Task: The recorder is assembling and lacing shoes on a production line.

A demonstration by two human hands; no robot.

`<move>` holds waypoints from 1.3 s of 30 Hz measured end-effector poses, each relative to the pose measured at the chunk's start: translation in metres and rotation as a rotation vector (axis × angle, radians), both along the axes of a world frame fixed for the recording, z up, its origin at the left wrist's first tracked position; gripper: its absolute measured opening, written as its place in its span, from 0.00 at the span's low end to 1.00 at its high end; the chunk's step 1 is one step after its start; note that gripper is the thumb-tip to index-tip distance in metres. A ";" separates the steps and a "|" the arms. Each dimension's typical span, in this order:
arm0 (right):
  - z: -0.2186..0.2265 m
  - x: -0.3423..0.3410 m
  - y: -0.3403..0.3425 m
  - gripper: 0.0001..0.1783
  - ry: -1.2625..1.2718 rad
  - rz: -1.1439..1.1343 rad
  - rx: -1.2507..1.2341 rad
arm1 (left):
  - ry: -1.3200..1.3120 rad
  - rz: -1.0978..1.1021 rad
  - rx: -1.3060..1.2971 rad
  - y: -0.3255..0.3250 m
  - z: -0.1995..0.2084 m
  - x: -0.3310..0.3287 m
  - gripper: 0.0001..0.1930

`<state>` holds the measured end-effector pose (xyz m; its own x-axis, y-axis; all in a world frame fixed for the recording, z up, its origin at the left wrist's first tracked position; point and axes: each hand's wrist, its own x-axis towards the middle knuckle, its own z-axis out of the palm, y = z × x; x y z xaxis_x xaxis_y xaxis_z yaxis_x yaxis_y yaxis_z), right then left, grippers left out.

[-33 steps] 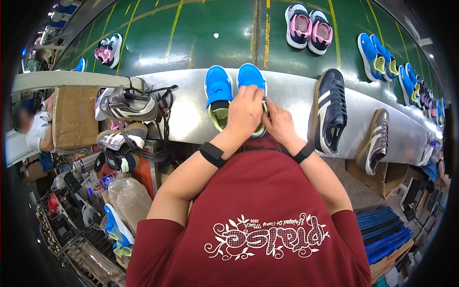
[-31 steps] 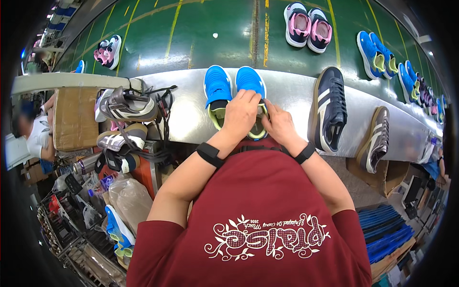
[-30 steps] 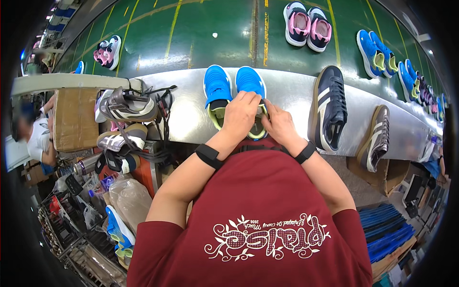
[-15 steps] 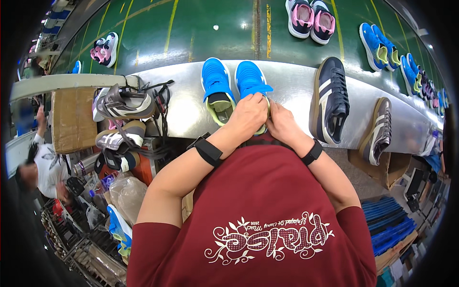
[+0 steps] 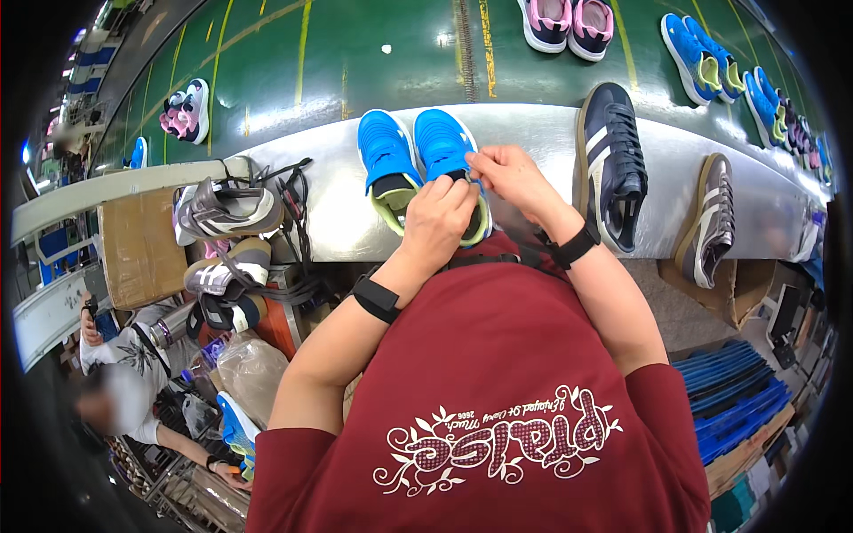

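Two bright blue children's shoes with lime-green linings stand side by side on the metal ledge, toes pointing away from me. The left shoe (image 5: 388,155) has its strap lying across the top, and neither hand is on it. Over the opening of the right shoe (image 5: 442,142) my left hand (image 5: 437,222) is closed, fingers pinching at the tongue. My right hand (image 5: 515,182) pinches at the outer end of that shoe's blue strap. The fingers cover part of the strap and the shoe's opening.
On the metal ledge (image 5: 533,133) at right stand a dark sneaker (image 5: 613,160) and a brown-grey sneaker (image 5: 708,218). Grey sneakers (image 5: 233,213) and dangling cords are at left, beside a cardboard box (image 5: 142,244). Beyond, a green conveyor (image 5: 373,80) carries shoe pairs. Another person (image 5: 133,373) is at lower left.
My right hand has risen from the right shoe's side to its strap end. My left hand has shifted slightly down and left. The person at lower left now reaches down with one arm.
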<state>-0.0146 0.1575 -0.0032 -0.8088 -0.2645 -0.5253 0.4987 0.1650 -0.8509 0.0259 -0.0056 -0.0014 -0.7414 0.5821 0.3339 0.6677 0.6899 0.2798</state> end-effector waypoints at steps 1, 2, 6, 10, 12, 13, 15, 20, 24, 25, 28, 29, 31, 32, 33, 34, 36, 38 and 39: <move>-0.006 0.002 -0.001 0.17 0.038 -0.113 -0.105 | 0.008 0.012 0.016 -0.001 -0.001 0.000 0.15; -0.012 0.005 0.002 0.17 0.036 -0.120 -0.107 | 0.005 0.005 0.014 -0.002 -0.001 0.000 0.15; -0.024 0.018 0.018 0.14 -0.252 -0.216 -0.309 | 0.009 -0.025 -0.012 -0.005 -0.002 -0.001 0.14; -0.035 0.023 0.022 0.14 -0.357 -0.218 -0.444 | -0.010 -0.022 -0.025 -0.005 -0.002 -0.003 0.13; -0.037 0.024 0.022 0.14 -0.373 -0.212 -0.442 | -0.018 -0.023 -0.027 -0.006 -0.002 -0.003 0.13; -0.037 0.024 0.023 0.14 -0.386 -0.201 -0.434 | -0.022 -0.019 -0.023 -0.006 -0.002 -0.003 0.13; -0.039 0.024 0.023 0.14 -0.386 -0.194 -0.426 | -0.032 -0.019 -0.021 -0.006 -0.001 -0.004 0.13; -0.048 0.026 0.024 0.16 -0.473 -0.163 -0.435 | -0.037 -0.022 -0.003 -0.006 -0.003 -0.004 0.12; -0.071 0.015 0.033 0.20 -0.871 -0.016 -0.710 | -0.040 -0.049 0.049 -0.005 -0.006 -0.009 0.11; -0.070 0.017 0.031 0.20 -0.846 0.011 -0.661 | -0.054 -0.047 0.070 -0.005 -0.005 -0.010 0.11; -0.073 0.024 0.028 0.22 -0.794 0.043 -0.582 | -0.053 -0.045 0.033 -0.008 -0.002 -0.011 0.12; -0.075 0.030 0.022 0.22 -0.687 0.008 -0.424 | -0.066 -0.029 0.029 -0.008 -0.002 -0.009 0.12; -0.070 0.036 0.017 0.21 -0.450 -0.023 -0.253 | -0.067 -0.019 0.043 -0.007 0.000 -0.009 0.13; -0.070 0.039 0.019 0.21 -0.442 -0.005 -0.250 | -0.075 -0.010 0.054 -0.007 0.003 -0.008 0.13; -0.071 0.042 0.018 0.25 -0.058 -0.096 -0.057 | -0.121 -0.009 0.034 -0.004 0.012 -0.007 0.14; -0.060 0.044 0.013 0.31 0.329 -0.182 0.128 | -0.113 0.017 0.029 -0.006 0.015 -0.004 0.14; -0.046 0.050 0.012 0.35 0.423 -0.039 0.238 | -0.140 0.039 0.210 -0.012 0.018 0.002 0.15; -0.049 0.056 0.001 0.32 0.747 0.149 0.485 | -0.146 0.113 0.234 -0.032 0.014 0.016 0.15; -0.042 0.056 -0.004 0.27 0.640 0.156 0.449 | -0.104 0.254 0.288 -0.040 0.010 0.021 0.15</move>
<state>0.0416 0.1536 -0.0456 -0.9606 -0.2724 -0.0545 -0.1213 0.5878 -0.7999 0.0472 -0.0460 0.0088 -0.8884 0.2691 0.3720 0.4434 0.7128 0.5434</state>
